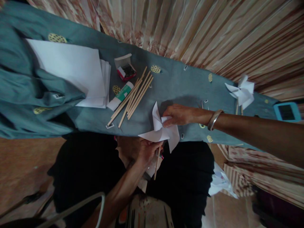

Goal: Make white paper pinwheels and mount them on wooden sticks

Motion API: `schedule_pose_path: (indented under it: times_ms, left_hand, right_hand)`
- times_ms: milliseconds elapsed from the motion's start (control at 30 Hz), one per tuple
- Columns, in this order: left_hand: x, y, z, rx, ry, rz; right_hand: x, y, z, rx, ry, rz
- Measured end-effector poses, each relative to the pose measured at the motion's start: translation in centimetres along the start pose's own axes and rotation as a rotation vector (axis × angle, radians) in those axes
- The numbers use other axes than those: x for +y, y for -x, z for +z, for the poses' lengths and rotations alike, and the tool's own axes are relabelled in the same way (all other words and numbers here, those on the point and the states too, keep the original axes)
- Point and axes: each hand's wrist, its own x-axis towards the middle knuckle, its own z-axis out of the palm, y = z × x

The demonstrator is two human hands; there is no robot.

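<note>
A white paper pinwheel [158, 134] with folded blades is between my hands at the near edge of the cloth-covered table. My left hand [146, 152] is closed below it, gripping the thin wooden stick [157, 163] that slants down from the paper. From the right reaches my right hand [177, 114], its fingers pinched on one of the pinwheel's upper blades. The left fingertips are partly hidden behind the paper. Several loose wooden sticks [134, 96] lie left of the pinwheel, beside a green-and-white glue stick [121, 95].
A stack of white paper [71, 69] lies at left, partly under folded cloth. Behind the sticks stands an open small red box [126, 71] of dark pins or tacks. Another pinwheel [242, 91] and a blue-framed device [287, 111] are at right. Scissors [201, 125] show partly beneath my right arm.
</note>
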Motion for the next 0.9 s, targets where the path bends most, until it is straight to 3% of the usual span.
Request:
schedule_pose_path:
  times_ms: [433,900]
  left_hand:
    - [-0.8,0.0,-0.1,-0.031,-0.046,-0.012]
    - [1.2,0.1,-0.2,0.011,-0.048,-0.024]
  right_hand:
    - [-1.5,0.2,-0.8,-0.036,-0.01,0.027]
    - [-1.2,-0.3,-0.4,-0.032,0.044,0.053]
